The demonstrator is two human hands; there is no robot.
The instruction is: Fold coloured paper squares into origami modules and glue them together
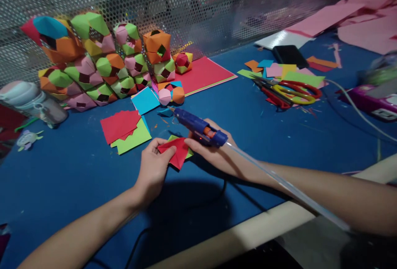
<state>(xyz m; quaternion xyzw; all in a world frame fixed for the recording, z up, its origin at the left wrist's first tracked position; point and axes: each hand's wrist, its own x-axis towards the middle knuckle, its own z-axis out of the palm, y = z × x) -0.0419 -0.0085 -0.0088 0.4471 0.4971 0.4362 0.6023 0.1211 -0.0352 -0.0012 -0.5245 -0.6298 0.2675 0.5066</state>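
My left hand point(156, 159) pinches a small piece of folded red paper point(179, 156), its thumb on top. Green paper shows at the edges behind the red. A dark blue hot glue gun point(198, 126) rests in my right hand point(214, 151), nozzle toward the back left and a long clear glue stick point(279, 180) sticking out behind. The right thumb also reaches the right side of the folded paper. Just left of my hands lie red paper squares point(120, 126) over green paper squares point(134, 136). Blue paper squares point(145, 100) are a little farther back.
Several folded paper balls point(89, 70) are stacked along the perforated metal panel point(217, 17). A bottle point(37, 101) stands at the left. Scissors point(297, 91) lie on paper scraps at the right, near a black phone-like object point(290, 56). A cable point(359, 108) crosses the right side.
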